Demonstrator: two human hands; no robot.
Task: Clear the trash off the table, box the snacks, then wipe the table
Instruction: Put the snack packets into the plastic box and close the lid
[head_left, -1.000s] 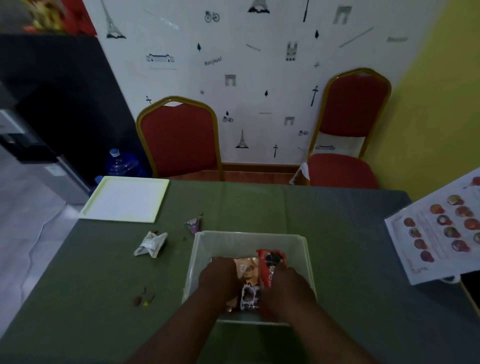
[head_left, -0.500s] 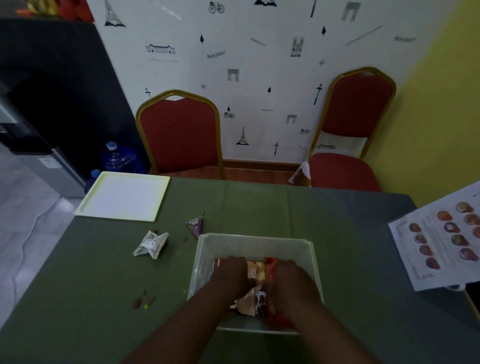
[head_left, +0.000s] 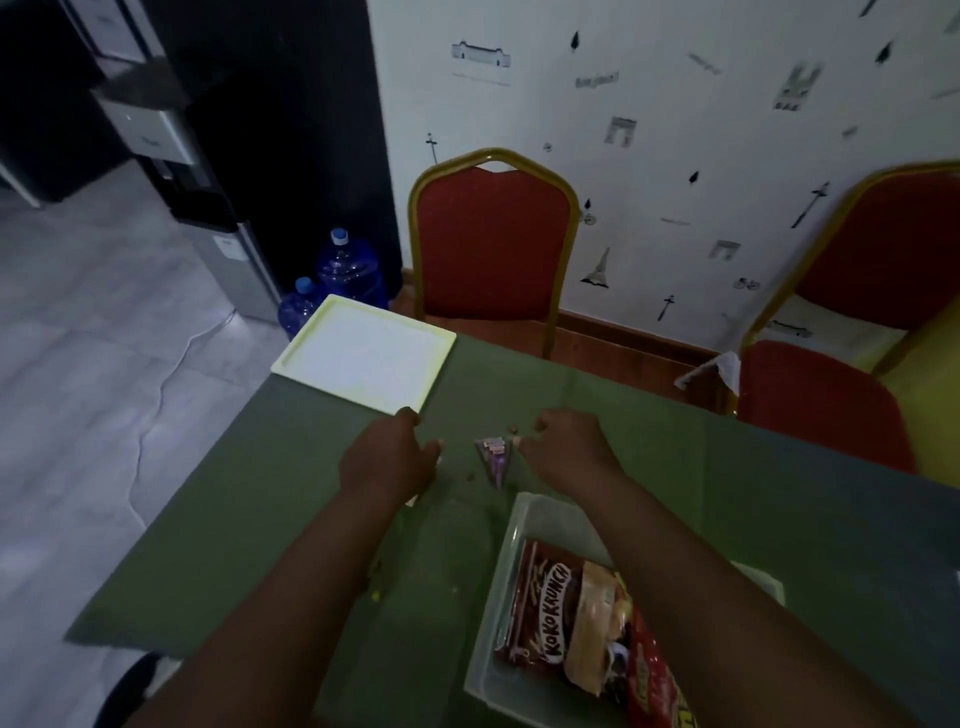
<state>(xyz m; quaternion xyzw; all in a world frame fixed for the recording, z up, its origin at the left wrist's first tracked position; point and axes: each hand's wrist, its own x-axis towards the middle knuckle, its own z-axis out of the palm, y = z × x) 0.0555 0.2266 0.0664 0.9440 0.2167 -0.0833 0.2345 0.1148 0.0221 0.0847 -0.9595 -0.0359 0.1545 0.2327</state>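
Observation:
A clear plastic box (head_left: 510, 530) stands at the lower right of the green table (head_left: 291, 519). It holds a brown Koko Krunch pack (head_left: 540, 608), a tan pack (head_left: 592, 629) and a red pack (head_left: 657, 680). Beyond the box lies a small purple wrapper (head_left: 493, 460). My right hand (head_left: 566, 447) sits just right of it, fingers curled, fingertips at the wrapper's corner. My left hand (head_left: 387, 457) rests palm down left of the wrapper, over a crumpled white wrapper of which only slivers show. Whether either hand grips anything is hidden.
A white tray (head_left: 363, 358) lies at the table's far left corner. Small crumbs (head_left: 376, 582) are scattered near my left forearm and beyond the purple wrapper. Two red chairs (head_left: 493, 239) stand behind the table, and blue water bottles (head_left: 348, 270) stand on the floor at the left.
Both hands have come out of the box and reached forward and left to the wrappers on the table. The snack packs stay in the box. My view has turned left.

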